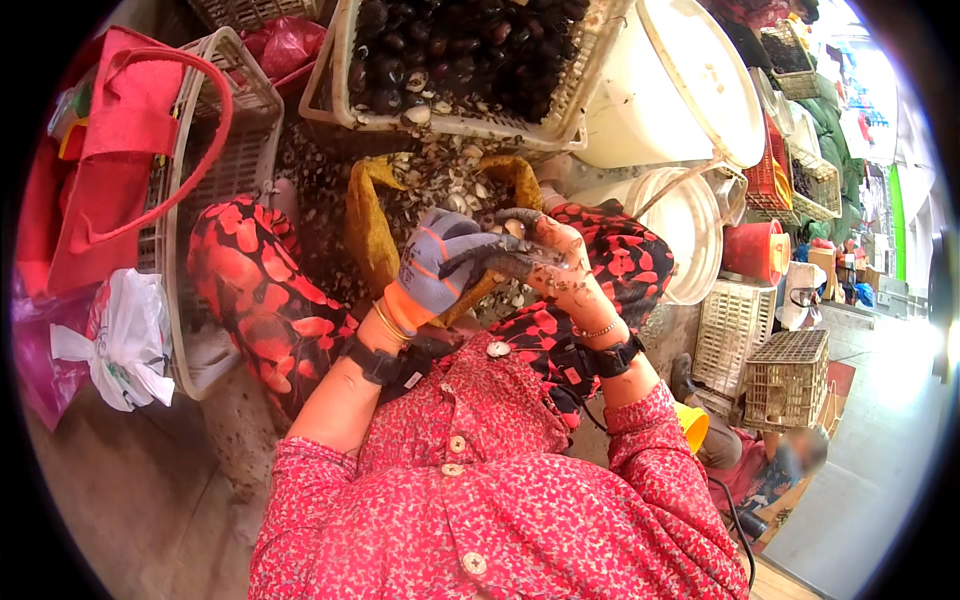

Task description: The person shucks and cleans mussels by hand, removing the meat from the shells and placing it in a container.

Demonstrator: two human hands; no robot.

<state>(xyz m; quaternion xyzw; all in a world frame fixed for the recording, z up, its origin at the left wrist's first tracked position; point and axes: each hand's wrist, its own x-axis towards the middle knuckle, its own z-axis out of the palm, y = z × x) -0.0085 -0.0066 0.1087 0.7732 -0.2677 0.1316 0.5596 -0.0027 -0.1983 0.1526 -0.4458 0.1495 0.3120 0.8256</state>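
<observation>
My left hand (438,255), in a grey and orange glove, is closed in front of my lap, its fingers meeting those of the other hand. Whatever it grips is hidden. Bare but for dark coverings on the fingers, my right hand (562,262) is wet and dirt-specked. Its fingers curl round a small brownish shellfish (514,228), only partly showing. Just beyond both hands, a yellow sack (372,215) gapes between my knees, with broken shells (465,190) in and around its mouth. Farther off, a pale plastic crate (470,127) holds many dark, shiny shellfish (430,50).
A large white bucket (625,110) stands right of the crate, with a round white tub (685,240) nearer me. At left are a red bag (125,150), a grey crate (215,150) and a knotted white plastic bag (125,340). Stacked crates (785,380) and another person (775,470) are at right.
</observation>
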